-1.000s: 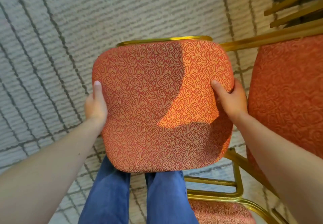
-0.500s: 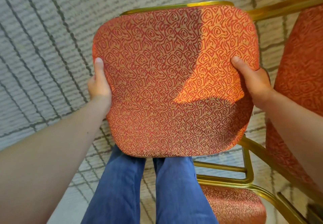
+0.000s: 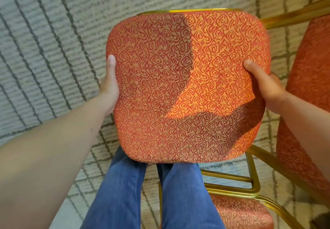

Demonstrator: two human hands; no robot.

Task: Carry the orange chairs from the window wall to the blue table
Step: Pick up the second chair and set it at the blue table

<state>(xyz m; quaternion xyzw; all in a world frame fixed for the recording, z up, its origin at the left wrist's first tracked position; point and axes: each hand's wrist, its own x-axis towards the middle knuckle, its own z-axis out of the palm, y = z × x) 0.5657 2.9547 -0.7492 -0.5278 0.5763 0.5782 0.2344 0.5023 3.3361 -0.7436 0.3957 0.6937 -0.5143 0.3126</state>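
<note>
I look straight down on an orange chair (image 3: 187, 85) with a swirl-patterned seat and a gold metal frame, held up in front of my legs. My left hand (image 3: 109, 84) grips the seat's left edge, thumb lying on the fabric and fingers hidden under the cushion. My right hand (image 3: 264, 84) grips the right edge the same way. The chair's legs are hidden beneath the seat; only a strip of gold frame shows along the far edge.
A second orange chair (image 3: 310, 78) stands close on the right, its gold frame (image 3: 264, 159) running under my right arm. Another orange seat (image 3: 241, 212) sits at the bottom right. Grey carpet (image 3: 50, 50) with dark lines spreads to the left and ahead.
The held chair rose in view half a second ago and has now dropped slightly and shifted; both hands keep the same grip on its side edges.
</note>
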